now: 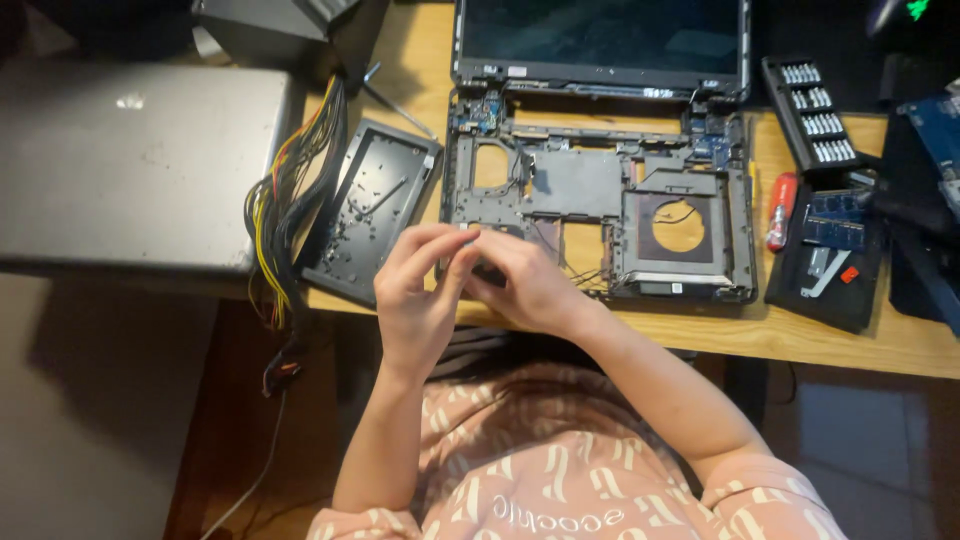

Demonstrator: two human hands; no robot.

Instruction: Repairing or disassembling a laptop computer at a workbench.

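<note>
Your hands met at the front edge of the desk (900, 345), over the front left corner of the opened laptop (600, 215). Your left hand (420, 295) had its fingers curled and its fingertips (455, 240) pressed toward your right hand (525, 285), and the two were touching. Between them sat a small dark part (487, 270), pinched from both sides; most of it was hidden, so what it was could not be told.

The laptop lay with its keyboard stripped off, the bare metal frame and a round hole showing, its screen (600, 35) standing toward the back edge. Just left of it a dark plastic cover (370, 210) lay tilted, hollow side up, near the desk's left edge. Beyond that a bundle of coloured wires (280, 210) hung down over the left edge, beside a closed silver laptop (140, 160).

Toward the right edge lay a red-handled screwdriver (781, 208), a black tray (828, 262) holding small parts just beside it, and a rack of screwdriver bits (815, 115) nearer the back
</note>
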